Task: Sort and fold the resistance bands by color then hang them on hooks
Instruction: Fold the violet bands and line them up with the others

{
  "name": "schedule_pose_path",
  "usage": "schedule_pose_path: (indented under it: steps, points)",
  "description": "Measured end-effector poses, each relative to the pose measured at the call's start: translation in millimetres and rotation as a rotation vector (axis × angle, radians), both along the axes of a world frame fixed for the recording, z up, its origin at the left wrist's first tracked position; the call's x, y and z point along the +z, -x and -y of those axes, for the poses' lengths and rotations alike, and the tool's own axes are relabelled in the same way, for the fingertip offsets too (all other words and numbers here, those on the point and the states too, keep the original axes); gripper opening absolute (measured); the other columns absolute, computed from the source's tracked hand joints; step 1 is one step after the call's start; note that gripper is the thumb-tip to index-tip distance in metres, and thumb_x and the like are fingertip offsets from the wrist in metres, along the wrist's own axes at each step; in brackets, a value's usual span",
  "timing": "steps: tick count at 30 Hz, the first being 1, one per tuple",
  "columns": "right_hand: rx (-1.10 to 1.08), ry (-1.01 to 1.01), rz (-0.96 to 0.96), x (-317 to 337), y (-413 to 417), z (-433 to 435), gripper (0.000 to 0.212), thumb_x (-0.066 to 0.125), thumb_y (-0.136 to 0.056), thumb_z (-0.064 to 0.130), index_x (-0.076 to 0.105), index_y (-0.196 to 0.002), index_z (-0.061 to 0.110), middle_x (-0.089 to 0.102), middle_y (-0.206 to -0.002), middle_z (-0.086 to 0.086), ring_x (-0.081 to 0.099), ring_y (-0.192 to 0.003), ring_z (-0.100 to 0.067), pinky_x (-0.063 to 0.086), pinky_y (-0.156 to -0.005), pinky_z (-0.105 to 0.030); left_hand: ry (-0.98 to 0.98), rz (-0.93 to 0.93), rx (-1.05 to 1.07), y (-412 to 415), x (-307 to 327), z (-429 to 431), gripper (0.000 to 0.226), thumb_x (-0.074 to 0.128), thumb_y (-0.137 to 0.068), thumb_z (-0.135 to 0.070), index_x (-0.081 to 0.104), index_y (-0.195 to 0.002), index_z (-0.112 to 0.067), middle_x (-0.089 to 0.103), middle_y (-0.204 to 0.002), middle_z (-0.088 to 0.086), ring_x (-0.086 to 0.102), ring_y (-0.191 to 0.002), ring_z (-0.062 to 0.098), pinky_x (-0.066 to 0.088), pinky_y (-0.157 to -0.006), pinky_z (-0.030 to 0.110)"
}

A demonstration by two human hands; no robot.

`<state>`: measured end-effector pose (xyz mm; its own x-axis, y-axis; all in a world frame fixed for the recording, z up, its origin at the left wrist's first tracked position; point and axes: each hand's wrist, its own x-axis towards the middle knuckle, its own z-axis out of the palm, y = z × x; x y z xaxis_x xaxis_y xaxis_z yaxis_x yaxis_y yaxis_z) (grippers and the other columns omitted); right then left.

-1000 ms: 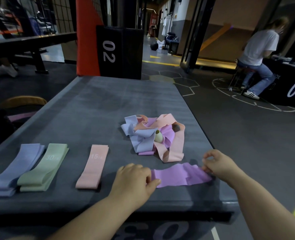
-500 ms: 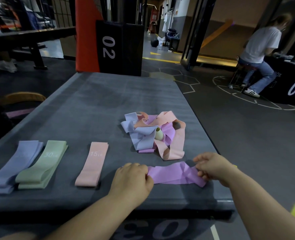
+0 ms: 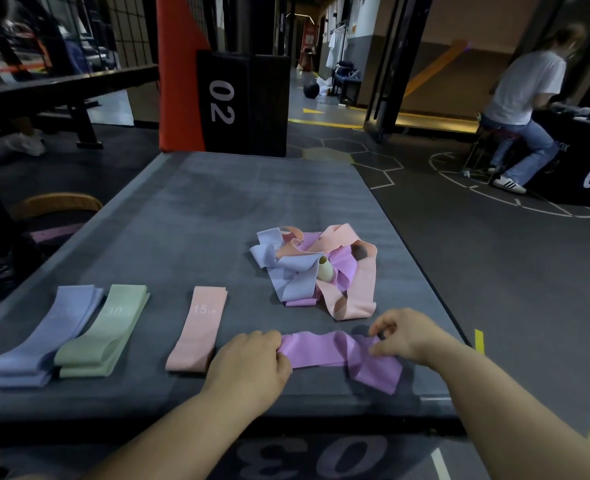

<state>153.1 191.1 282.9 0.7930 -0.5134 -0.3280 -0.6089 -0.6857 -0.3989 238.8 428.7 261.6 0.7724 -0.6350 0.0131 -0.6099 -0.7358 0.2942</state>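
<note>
Pinching purple band (image 3: pixel 324 349) ends, curled left hand (image 3: pixel 252 362) and right hand (image 3: pixel 404 336)

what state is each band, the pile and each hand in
purple band: stretched out, right end creased, held at both ends
left hand: grips its left end
right hand: pinches its right end
blue bands: folded, stacked
green bands: folded, stacked
pink band: folded flat, alone
pile: tangled, unsorted

Single head view: looks forward-down, close over grey mat (image 3: pixel 189 216), gym floor beyond.
</note>
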Motion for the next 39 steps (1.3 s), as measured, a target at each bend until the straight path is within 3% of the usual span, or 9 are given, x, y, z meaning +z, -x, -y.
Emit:
schedule_pose_path:
  steps: [6, 11, 15, 18, 23, 26, 30, 35, 39]
  points:
    - [0.044, -0.021, 0.111, 0.3, 3.0, 3.0, 0.017, 0.079, -0.072, 0.022, 0.063, -0.069, 0.022, 0.066, -0.069, 0.006, 0.056, -0.063, -0.008, 0.045, -0.061, -0.021, 0.095, -0.080, 0.011, -4.3, 1.2, -2.7, 0.027, 0.039, -0.094, -0.034, 0.032, -0.070, -0.022, 0.047, -0.079, -0.007, 0.046, -0.079, 0.019, 0.033, -0.064, 0.032]
    - [-0.012, -0.321, 0.306, 1.0, 8.8, 8.0, 0.016, 0.074, -0.080, 0.009, 0.059, -0.078, 0.014, 0.055, -0.064, 0.000, 0.047, -0.062, -0.013, 0.037, -0.061, -0.023, 0.158, -0.156, 0.067, -10.3, -1.7, -3.7, 0.027, 0.042, -0.091, -0.031, 0.031, -0.068, -0.020, 0.046, -0.072, -0.003, 0.047, -0.076, 0.023, 0.033, -0.062, 0.033]
    - [-0.161, -0.556, 0.427, 2.7, 10.5, 17.6, 0.014, 0.063, -0.089, 0.004, 0.060, -0.097, 0.014, 0.059, -0.081, -0.008, 0.053, -0.071, -0.017, 0.040, -0.061, -0.027, 0.230, -0.223, 0.107, -13.3, -1.0, -2.3, 0.026, 0.044, -0.090, -0.028, 0.034, -0.069, -0.018, 0.047, -0.067, -0.002, 0.046, -0.071, 0.023, 0.035, -0.062, 0.034]
    - [-0.279, -0.511, 0.453, 2.5, 14.7, 30.3, 0.015, 0.065, -0.089, 0.007, 0.063, -0.101, 0.016, 0.061, -0.093, -0.009, 0.056, -0.079, -0.020, 0.045, -0.065, -0.029, 0.241, -0.274, 0.125, -15.9, -0.9, -2.6, 0.025, 0.045, -0.089, -0.028, 0.035, -0.068, -0.017, 0.047, -0.065, -0.002, 0.044, -0.067, 0.022, 0.036, -0.062, 0.034]
    - [-0.418, -0.290, 0.456, -6.4, 26.8, 59.0, 0.013, 0.075, -0.081, 0.010, 0.067, -0.087, 0.019, 0.064, -0.098, -0.010, 0.060, -0.081, -0.024, 0.056, -0.076, -0.038, 0.198, -0.298, 0.138, -16.7, 0.2, -3.3, 0.027, 0.045, -0.090, -0.027, 0.035, -0.067, -0.017, 0.046, -0.065, -0.002, 0.040, -0.063, 0.019, 0.030, -0.056, 0.032]
    - [-0.441, -0.070, 0.410, -9.6, 34.6, 70.5, 0.016, 0.079, -0.077, 0.016, 0.069, -0.089, 0.015, 0.067, -0.096, -0.008, 0.062, -0.089, -0.025, 0.050, -0.083, -0.036, 0.175, -0.322, 0.148, -18.5, 1.3, -3.2, 0.025, 0.043, -0.090, -0.026, 0.036, -0.068, -0.016, 0.053, -0.070, 0.000, 0.044, -0.066, 0.020, 0.032, -0.057, 0.032]
    - [-0.402, 0.085, 0.295, -11.2, 39.8, 71.2, 0.022, 0.078, -0.078, 0.030, 0.067, -0.090, 0.016, 0.067, -0.094, -0.005, 0.060, -0.090, -0.024, 0.042, -0.077, -0.029, 0.072, -0.269, 0.125, -15.7, 3.1, -1.6, 0.024, 0.042, -0.091, -0.028, 0.038, -0.070, -0.017, 0.051, -0.072, -0.002, 0.047, -0.071, 0.020, 0.031, -0.057, 0.032]
    - [-0.338, 0.070, 0.183, -8.6, 39.1, 68.8, 0.026, 0.073, -0.080, 0.039, 0.064, -0.095, 0.020, 0.061, -0.094, 0.001, 0.056, -0.090, -0.020, 0.040, -0.076, -0.028, 0.021, -0.226, 0.106, -13.2, 3.0, 0.6, 0.023, 0.041, -0.091, -0.031, 0.041, -0.072, -0.019, 0.053, -0.078, -0.003, 0.053, -0.082, 0.022, 0.039, -0.067, 0.032]
    - [-0.253, 0.050, 0.133, -3.7, 39.1, 64.4, 0.022, 0.071, -0.079, 0.021, 0.064, -0.100, 0.022, 0.060, -0.083, 0.004, 0.057, -0.086, -0.021, 0.042, -0.075, -0.027, 0.020, -0.213, 0.104, -13.4, 0.4, 1.1, 0.024, 0.041, -0.092, -0.034, 0.041, -0.073, -0.020, 0.053, -0.077, -0.004, 0.054, -0.082, 0.022, 0.041, -0.069, 0.032]
